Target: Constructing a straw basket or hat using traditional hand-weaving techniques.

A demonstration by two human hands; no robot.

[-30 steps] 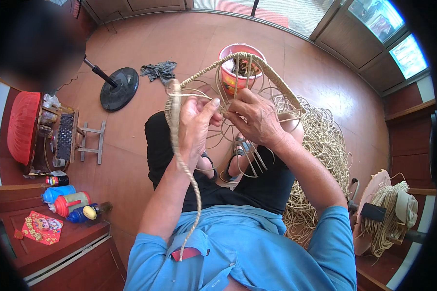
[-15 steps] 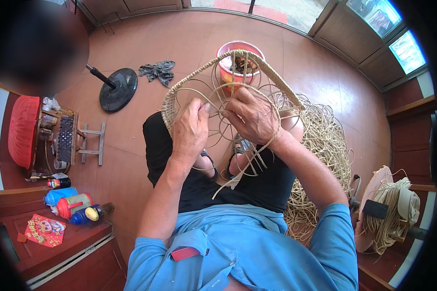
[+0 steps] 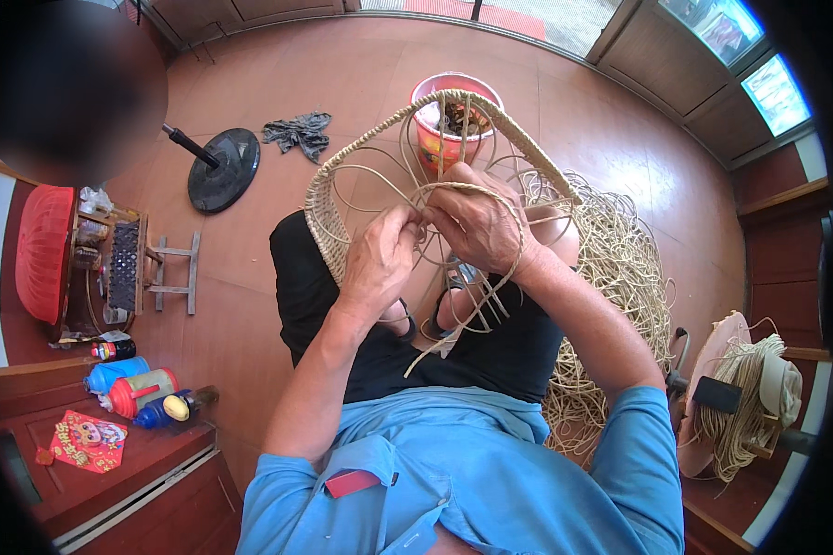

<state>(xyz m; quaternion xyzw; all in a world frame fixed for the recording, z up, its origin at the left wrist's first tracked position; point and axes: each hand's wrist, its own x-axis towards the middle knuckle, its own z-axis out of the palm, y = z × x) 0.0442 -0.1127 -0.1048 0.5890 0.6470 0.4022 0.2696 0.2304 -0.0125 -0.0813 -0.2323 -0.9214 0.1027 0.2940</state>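
Note:
A woven basket (image 3: 321, 215) of pale cord, with a plaited rim and open petal-like loops across it, rests over my lap and knees. My right hand (image 3: 479, 225) is closed on a strand of the cord (image 3: 520, 231) that curves round its knuckles. Close by on its left, my left hand (image 3: 379, 257) has thumb and fingers pinched together at the centre of the loops. The fingertips of both hands nearly meet there, and what the left pinch holds is hidden. A loose cord end hangs down over my lap.
A big heap of loose cord (image 3: 611, 296) lies on the floor at my right, near a reel wound with cord (image 3: 740, 407). Ahead stands a red bucket (image 3: 430, 143). To the left are a black round stand base (image 3: 224, 171), a dark crumpled cloth (image 3: 298, 135) and several bottles (image 3: 143, 390).
My left hand has moved right, bringing its fingertips up close to the right hand's. The right hand has stayed nearly in place, still gripping the cord.

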